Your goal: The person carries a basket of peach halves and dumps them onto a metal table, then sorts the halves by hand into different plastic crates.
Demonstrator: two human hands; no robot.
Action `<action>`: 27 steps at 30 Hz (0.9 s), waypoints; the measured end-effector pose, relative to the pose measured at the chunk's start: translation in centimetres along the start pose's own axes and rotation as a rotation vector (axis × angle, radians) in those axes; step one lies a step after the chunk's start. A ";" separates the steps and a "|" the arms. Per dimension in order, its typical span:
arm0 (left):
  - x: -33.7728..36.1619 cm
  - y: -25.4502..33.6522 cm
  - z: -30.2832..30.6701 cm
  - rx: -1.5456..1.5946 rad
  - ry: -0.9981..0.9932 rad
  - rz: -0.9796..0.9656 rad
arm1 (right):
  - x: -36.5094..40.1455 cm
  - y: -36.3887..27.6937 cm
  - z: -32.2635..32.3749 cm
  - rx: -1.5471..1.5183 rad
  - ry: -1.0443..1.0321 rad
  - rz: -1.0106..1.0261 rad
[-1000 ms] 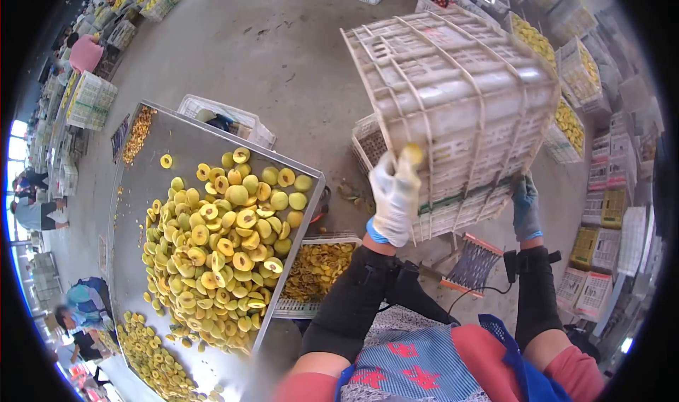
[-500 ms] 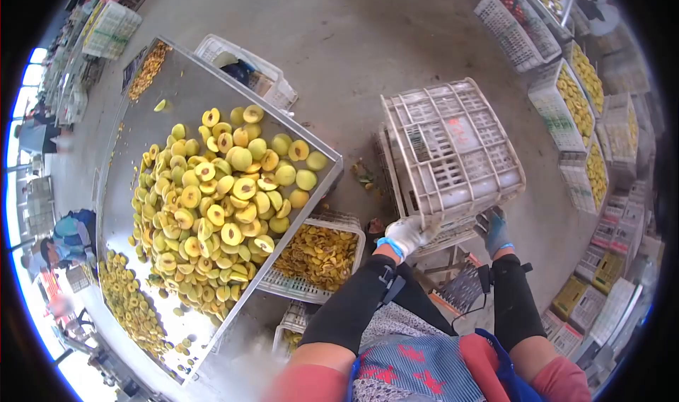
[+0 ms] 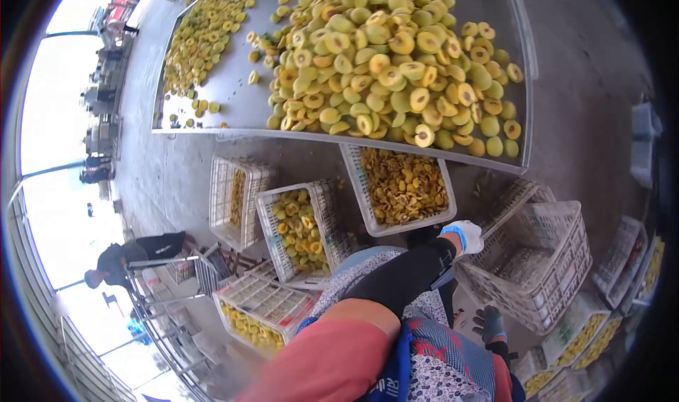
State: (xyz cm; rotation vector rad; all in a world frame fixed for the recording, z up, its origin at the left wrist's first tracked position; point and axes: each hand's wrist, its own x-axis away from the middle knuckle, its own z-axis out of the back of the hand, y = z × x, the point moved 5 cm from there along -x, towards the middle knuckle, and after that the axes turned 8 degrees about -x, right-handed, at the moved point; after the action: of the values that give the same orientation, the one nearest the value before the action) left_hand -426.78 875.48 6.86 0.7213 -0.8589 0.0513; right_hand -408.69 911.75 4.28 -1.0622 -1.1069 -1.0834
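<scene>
An open-topped white crate (image 3: 562, 275) stands tilted at the right, with its slatted inside showing. At its near left corner, my left hand (image 3: 465, 236), in a white glove with a blue band, is closed on the rim. My right hand (image 3: 489, 324), in a grey glove, is below the crate, apart from it, its fingers spread and holding nothing. Left of my left hand is a crate (image 3: 450, 190) of yellow-brown fruit pieces. Beyond it, the metal table (image 3: 247, 108) bears a large heap of halved yellow-green fruit (image 3: 375, 70).
More crates of fruit (image 3: 300, 229) stand at the left, by a metal rail (image 3: 163, 260) and a person in dark clothes (image 3: 124, 260). Filled crates (image 3: 580, 338) line the lower right. Another crate (image 3: 520, 197) lies behind the tilted one.
The view has swung left, bringing the table to the top. The crate that was bottom-up now shows its open top. My right hand has come away from the crates.
</scene>
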 end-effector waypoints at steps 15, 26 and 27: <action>30.5 -34.7 -5.9 1.193 0.757 0.491 | -1.2 -17.8 -23.4 1.070 -0.294 0.390; 46.3 -28.5 -44.1 2.185 1.433 0.889 | 0.9 -12.8 -57.3 1.766 -0.767 0.754; 46.3 -25.6 -46.9 2.260 1.375 0.973 | 1.8 -11.0 -58.2 1.621 -0.814 0.645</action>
State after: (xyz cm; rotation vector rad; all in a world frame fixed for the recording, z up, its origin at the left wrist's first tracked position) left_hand -356.15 872.98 4.82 1.7460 0.7444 2.3685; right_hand -411.31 852.76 -0.55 -0.3344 -1.5504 0.8830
